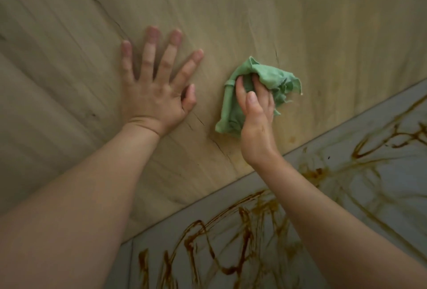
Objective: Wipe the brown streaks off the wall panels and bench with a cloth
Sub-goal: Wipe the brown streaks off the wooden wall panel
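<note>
Centrally, the right hand (256,124) clutches a bunched green cloth (268,73) against the wooden wall panel (300,22), fingers curled into its folds. The left hand (154,96), at centre left, lies flat on the panel with fingers spread, holding nothing. Only a faint yellowish smudge (292,139) shows below the cloth, so the panel looks nearly done. Thick brown streaks (242,242) cover the grey counter (411,173) at lower right; the next move likely takes the cloth down there with firm strokes.

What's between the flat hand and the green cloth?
Just bare tan wall panel between the left hand and the cloth, in the head view.
</note>
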Motion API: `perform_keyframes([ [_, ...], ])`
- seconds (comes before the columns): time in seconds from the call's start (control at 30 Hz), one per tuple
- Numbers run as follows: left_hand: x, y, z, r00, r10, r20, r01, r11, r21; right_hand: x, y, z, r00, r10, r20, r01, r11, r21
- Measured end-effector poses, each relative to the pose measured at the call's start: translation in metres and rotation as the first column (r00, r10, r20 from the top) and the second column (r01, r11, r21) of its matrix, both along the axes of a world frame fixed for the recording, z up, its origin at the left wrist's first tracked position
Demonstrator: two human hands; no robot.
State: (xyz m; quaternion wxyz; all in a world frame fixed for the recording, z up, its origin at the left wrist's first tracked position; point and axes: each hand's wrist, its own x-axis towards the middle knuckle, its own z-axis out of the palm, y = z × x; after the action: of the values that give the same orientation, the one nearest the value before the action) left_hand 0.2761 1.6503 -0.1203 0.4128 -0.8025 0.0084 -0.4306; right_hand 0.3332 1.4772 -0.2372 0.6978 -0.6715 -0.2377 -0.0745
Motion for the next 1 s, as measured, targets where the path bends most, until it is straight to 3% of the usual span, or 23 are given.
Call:
perform_keyframes([
  [0.1, 0.001, 0.0, 0.002, 1.0, -0.005, 0.0, 0.005, 1.0, -0.014, 0.007, 0.013, -0.008, 0.976, -0.174, 0.131, 0.194, 0.968, -0.159],
  [0.23, 0.001, 0.003, -0.002, 0.999, -0.022, 0.024, 0.022, 1.0, -0.007, 0.039, 0.031, -0.015, 0.885, -0.386, 0.26, 0.431, 0.891, -0.145],
  [0.3, 0.001, 0.002, -0.002, 1.0, -0.025, 0.019, 0.025, 1.0, -0.011, 0.065, 0.027, -0.005, 0.853, -0.513, 0.091, 0.519, 0.853, -0.058],
  [0.37, 0.002, 0.001, -0.002, 1.0, -0.027, 0.0, 0.027, 0.999, -0.018, 0.081, 0.029, 0.002, 0.744, -0.644, -0.177, 0.657, 0.754, 0.018],
  [0.43, 0.003, 0.0, -0.002, 1.0, -0.029, 0.004, 0.029, 0.999, -0.019, 0.063, 0.057, -0.002, 0.652, -0.685, -0.326, 0.728, 0.685, 0.016],
  [0.47, 0.002, 0.001, -0.002, 1.0, -0.022, 0.008, 0.022, 1.0, -0.019, 0.039, 0.079, -0.009, 0.65, -0.675, -0.35, 0.723, 0.691, 0.01],
  [0.53, 0.001, 0.001, -0.002, 1.0, -0.012, 0.009, 0.012, 1.0, -0.014, -0.033, 0.128, -0.038, 0.755, -0.585, -0.296, 0.612, 0.791, -0.003],
  [0.6, 0.001, 0.001, -0.002, 1.0, 0.002, 0.012, -0.002, 1.0, -0.01, -0.107, 0.161, -0.076, 0.893, -0.44, -0.096, 0.427, 0.894, -0.136],
  [0.63, 0.0, 0.0, -0.002, 1.0, 0.004, 0.012, -0.004, 1.0, -0.01, -0.125, 0.166, -0.096, 0.918, -0.395, 0.012, 0.387, 0.893, -0.229],
  [0.67, 0.0, -0.001, -0.002, 1.0, 0.004, 0.011, -0.004, 1.0, -0.005, -0.123, 0.165, -0.11, 0.923, -0.367, 0.113, 0.384, 0.877, -0.29],
  [0.73, 0.002, 0.0, -0.003, 1.0, 0.009, 0.006, -0.009, 1.0, 0.005, -0.085, 0.142, -0.11, 0.929, -0.329, 0.171, 0.364, 0.898, -0.248],
  [0.8, 0.003, 0.001, -0.005, 1.0, -0.004, 0.012, 0.003, 1.0, 0.003, -0.032, 0.106, -0.086, 0.928, -0.371, 0.034, 0.371, 0.913, -0.17],
  [0.83, 0.003, 0.001, -0.006, 1.0, -0.012, 0.017, 0.012, 1.0, 0.003, -0.001, 0.091, -0.076, 0.881, -0.465, -0.086, 0.454, 0.883, -0.121],
  [0.9, 0.004, 0.002, -0.006, 1.0, -0.02, 0.022, 0.019, 1.0, 0.004, 0.058, 0.061, -0.063, 0.681, -0.629, -0.374, 0.671, 0.741, -0.026],
  [0.97, 0.005, 0.003, -0.005, 0.999, -0.024, 0.022, 0.024, 1.0, -0.004, 0.084, 0.047, -0.057, 0.509, -0.605, -0.612, 0.77, 0.638, 0.009],
  [1.0, 0.004, 0.003, -0.005, 0.999, -0.026, 0.023, 0.026, 1.0, -0.006, 0.08, 0.051, -0.057, 0.477, -0.565, -0.673, 0.771, 0.637, 0.012],
])
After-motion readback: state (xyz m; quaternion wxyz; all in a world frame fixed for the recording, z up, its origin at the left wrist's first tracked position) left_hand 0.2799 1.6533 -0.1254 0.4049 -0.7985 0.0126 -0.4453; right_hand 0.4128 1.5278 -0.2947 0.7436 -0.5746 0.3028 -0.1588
